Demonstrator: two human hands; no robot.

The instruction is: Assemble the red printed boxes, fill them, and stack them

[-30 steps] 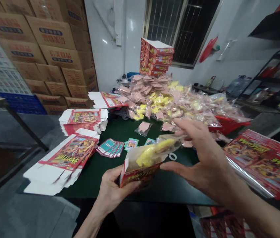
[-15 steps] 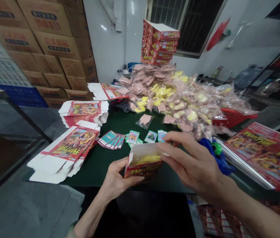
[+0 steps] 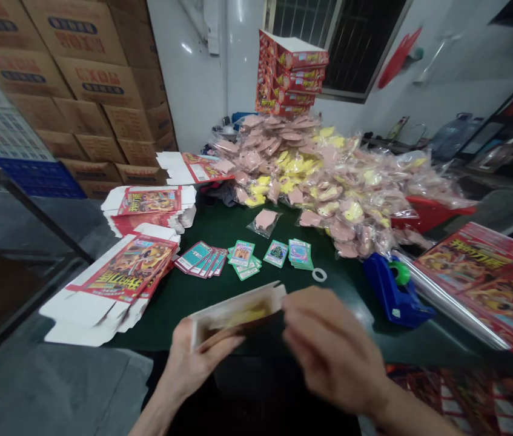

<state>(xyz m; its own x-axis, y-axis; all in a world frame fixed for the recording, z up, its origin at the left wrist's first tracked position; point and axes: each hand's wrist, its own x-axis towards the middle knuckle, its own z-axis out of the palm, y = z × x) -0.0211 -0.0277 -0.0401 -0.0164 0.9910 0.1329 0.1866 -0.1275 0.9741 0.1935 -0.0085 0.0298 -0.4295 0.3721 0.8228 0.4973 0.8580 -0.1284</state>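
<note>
Red-printed carton [image 3: 233, 318] rests in your left hand [image 3: 195, 366], its white inner flap raised and something yellow [image 3: 249, 316] showing inside. Your right hand [image 3: 333, 345] sits close beside it at the carton's right end, too blurred to tell whether it touches. Past your fingertips, on the dark green table [image 3: 160, 318], lie small trading cards [image 3: 242, 257] and a small white ring [image 3: 318, 275]. Beyond your right hand stand a blue tape dispenser [image 3: 395, 290] and, further right, large printed sheets [image 3: 478, 278]. Left of your left hand lies a stack of flattened cartons [image 3: 115, 284]. Well ahead of both hands rises a heap of pink and yellow items in plastic bags [image 3: 311, 188].
</note>
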